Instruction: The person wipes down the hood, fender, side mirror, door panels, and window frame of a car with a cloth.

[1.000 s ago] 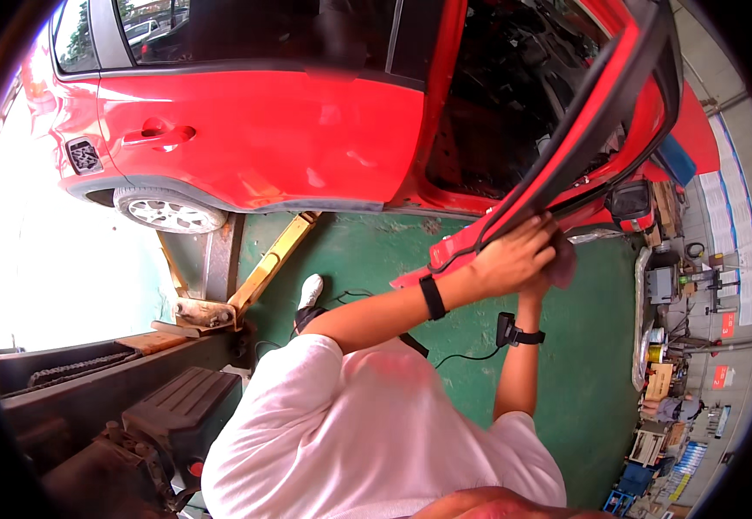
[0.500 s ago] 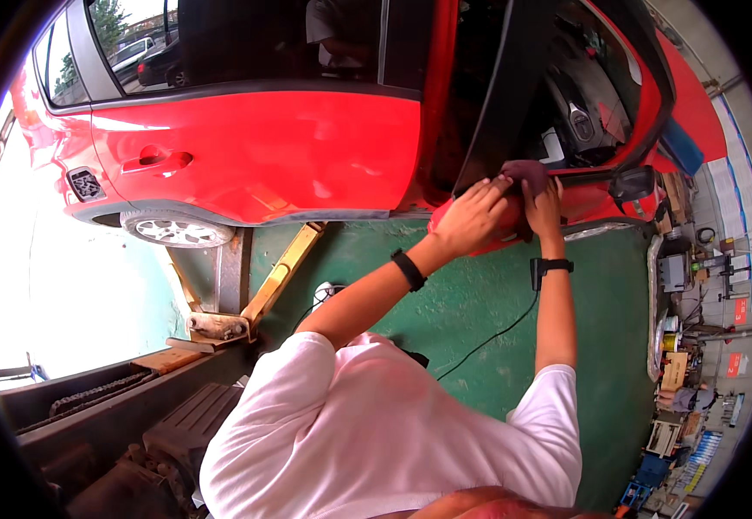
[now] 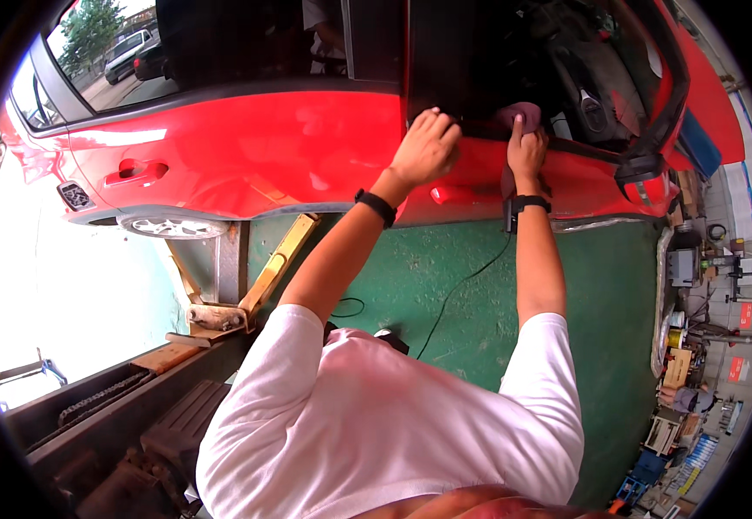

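Observation:
The red car's front door (image 3: 471, 164) lies in line with its rear door (image 3: 246, 147). My right hand (image 3: 527, 154) is at the lower edge of the front window, fingers closed on a maroon cloth (image 3: 518, 114). Part of the cloth hangs down behind the wrist. To its left, my left hand (image 3: 428, 149) is up by the seam between the two doors, fingers curled. Anything within those fingers is hidden. Below the left hand shows the front door handle (image 3: 452, 195). Both wrists wear black bands, and a thin cable (image 3: 467, 278) runs down from the right one.
A yellow lift arm (image 3: 282, 259) reaches under the car at the left, beside the rear wheel (image 3: 177, 227). Dark machinery (image 3: 177, 424) stands at lower left. The side mirror (image 3: 640, 169) juts out at right. Tools and boxes (image 3: 674, 368) line the wall.
The front door has swung from ajar to flush with the rear door. My left hand has moved up and left, away from the cloth. The right hand has risen slightly with the cloth.

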Action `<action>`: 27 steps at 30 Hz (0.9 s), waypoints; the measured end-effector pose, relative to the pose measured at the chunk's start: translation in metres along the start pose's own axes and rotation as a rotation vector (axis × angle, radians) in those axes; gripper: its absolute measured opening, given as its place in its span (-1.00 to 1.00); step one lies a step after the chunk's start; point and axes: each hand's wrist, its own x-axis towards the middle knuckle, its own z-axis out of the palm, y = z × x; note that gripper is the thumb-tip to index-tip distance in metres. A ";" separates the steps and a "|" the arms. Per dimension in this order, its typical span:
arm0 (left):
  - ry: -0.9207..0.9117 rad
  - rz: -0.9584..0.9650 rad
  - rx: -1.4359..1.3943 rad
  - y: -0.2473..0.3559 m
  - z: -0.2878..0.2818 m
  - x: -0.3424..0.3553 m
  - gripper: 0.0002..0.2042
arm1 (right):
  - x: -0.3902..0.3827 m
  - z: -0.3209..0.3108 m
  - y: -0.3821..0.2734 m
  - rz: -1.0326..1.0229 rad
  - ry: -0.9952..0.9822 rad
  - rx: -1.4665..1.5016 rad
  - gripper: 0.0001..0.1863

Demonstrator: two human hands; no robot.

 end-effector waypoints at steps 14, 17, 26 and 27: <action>0.004 -0.220 0.216 -0.030 0.076 0.057 -0.83 | 0.041 0.045 0.051 -0.177 0.115 -0.100 -0.69; 0.040 -0.219 0.303 -0.033 0.080 0.054 -0.79 | 0.042 0.032 0.090 -0.148 0.065 -0.119 -0.67; 0.008 -0.219 0.456 -0.027 0.086 0.056 -0.74 | 0.041 -0.002 0.224 -0.054 -0.010 -0.160 -0.52; -0.008 -0.222 0.488 -0.030 0.085 0.055 -0.75 | 0.040 -0.003 0.232 -0.045 -0.019 -0.168 -0.52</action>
